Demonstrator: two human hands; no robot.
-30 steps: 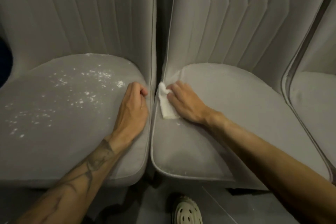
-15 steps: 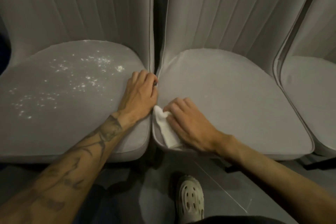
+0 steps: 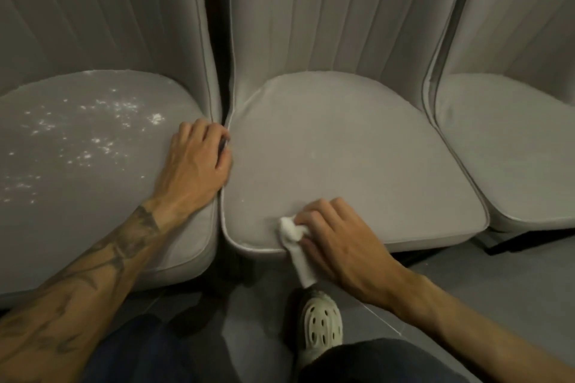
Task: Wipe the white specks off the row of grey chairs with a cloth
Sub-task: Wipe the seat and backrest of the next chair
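Standing side by side across the frame, three grey upholstered chairs with ribbed backrests fill the upper two thirds of the view. The left chair (image 3: 93,227) carries a scatter of white specks (image 3: 102,121) over the rear and left part of its seat, with one denser fleck near the seat's right side. The middle chair (image 3: 357,140) has a seat that looks nearly bare, with only faint pale traces near its front left corner. The right chair (image 3: 513,149) is cut off by the frame's right edge, and what shows of its seat looks plain grey. A narrow dark gap runs between the left and middle chairs.

The left hand (image 3: 196,165), on a tattooed forearm, lies on the right edge of the left chair's seat, its fingers curled over that edge into the gap. The right hand (image 3: 339,239) sits at the front edge of the middle seat, lower centre of the frame, its fingers and thumb pinching a white cloth (image 3: 294,236). The bunched upper part of the cloth presses on the seat, and its tail hangs over the piped front rim.

Below the chairs lies a smooth grey floor (image 3: 497,289). A pale perforated clog (image 3: 320,323) stands on it at lower centre, and dark trouser legs (image 3: 373,361) cross the bottom edge.
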